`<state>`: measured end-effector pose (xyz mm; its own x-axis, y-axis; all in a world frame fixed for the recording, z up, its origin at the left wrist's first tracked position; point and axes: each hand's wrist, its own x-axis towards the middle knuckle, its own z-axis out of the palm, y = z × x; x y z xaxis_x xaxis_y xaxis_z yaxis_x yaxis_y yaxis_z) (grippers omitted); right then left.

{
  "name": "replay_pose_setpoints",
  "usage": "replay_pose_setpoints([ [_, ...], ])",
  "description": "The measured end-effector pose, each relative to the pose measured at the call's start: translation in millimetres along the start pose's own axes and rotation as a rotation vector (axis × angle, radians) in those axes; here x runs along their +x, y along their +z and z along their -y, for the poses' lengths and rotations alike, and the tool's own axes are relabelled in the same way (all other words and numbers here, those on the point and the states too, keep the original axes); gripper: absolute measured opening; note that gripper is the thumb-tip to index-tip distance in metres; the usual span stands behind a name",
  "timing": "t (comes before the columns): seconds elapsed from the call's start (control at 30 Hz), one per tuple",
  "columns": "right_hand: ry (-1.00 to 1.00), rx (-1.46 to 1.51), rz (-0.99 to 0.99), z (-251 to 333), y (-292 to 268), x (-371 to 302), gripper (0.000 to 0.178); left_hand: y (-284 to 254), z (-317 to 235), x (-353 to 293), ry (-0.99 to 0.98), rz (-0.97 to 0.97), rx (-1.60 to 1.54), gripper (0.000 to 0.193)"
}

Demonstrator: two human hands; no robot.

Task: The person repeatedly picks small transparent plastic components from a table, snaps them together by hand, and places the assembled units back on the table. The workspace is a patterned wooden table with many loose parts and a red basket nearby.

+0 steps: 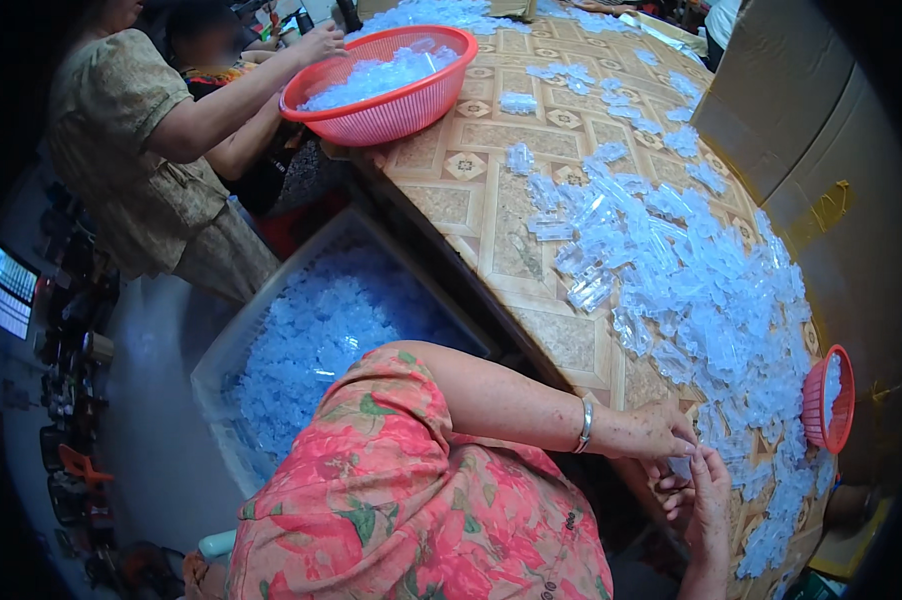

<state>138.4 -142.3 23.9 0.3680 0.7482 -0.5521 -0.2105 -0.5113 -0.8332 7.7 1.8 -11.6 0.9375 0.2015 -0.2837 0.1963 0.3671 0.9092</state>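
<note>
At the table's near edge, my left hand (653, 430), with a silver bangle (585, 426) on its wrist, meets my right hand (709, 492). Fingertips of both hands pinch a small clear plastic piece (680, 467) between them; its exact shape is mostly covered by the fingers. Just beyond my hands lies a wide, loose pile of clear plastic pieces (706, 300), spread along the patterned tabletop (566, 340). A small red basket (816, 405) with more clear pieces inside stands tilted at the pile's right edge.
A large red basket (401, 118) of clear pieces rests on the table's far left corner, a co-worker's hand (321, 45) at its rim. Below the table's left edge is a big translucent bin (211, 390) full of pieces. Cardboard (781, 110) walls the right side.
</note>
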Motion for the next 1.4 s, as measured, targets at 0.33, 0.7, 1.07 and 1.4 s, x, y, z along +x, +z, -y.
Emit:
replay_pose_setpoints([
  [0.33,0.117,0.045,0.029,3.3,-5.6,1.8,0.027,4.0,-10.9,-2.0,-0.063,-0.073,0.002,0.021],
  [0.7,0.016,-0.032,-0.008,-4.1,-2.7,8.4,0.031,9.2,0.6,1.9,0.006,-0.138,0.073,0.023],
  [1.07,-0.373,-0.002,-0.127,-50.2,-3.4,-2.9,0.047,-12.5,-12.9,-54.1,0.127,-0.091,0.147,0.026],
  [1.4,-0.367,0.071,-0.117,-44.3,13.3,-10.6,0.027,-151.4,-66.9,-258.1,-0.359,-0.457,1.627,0.042],
])
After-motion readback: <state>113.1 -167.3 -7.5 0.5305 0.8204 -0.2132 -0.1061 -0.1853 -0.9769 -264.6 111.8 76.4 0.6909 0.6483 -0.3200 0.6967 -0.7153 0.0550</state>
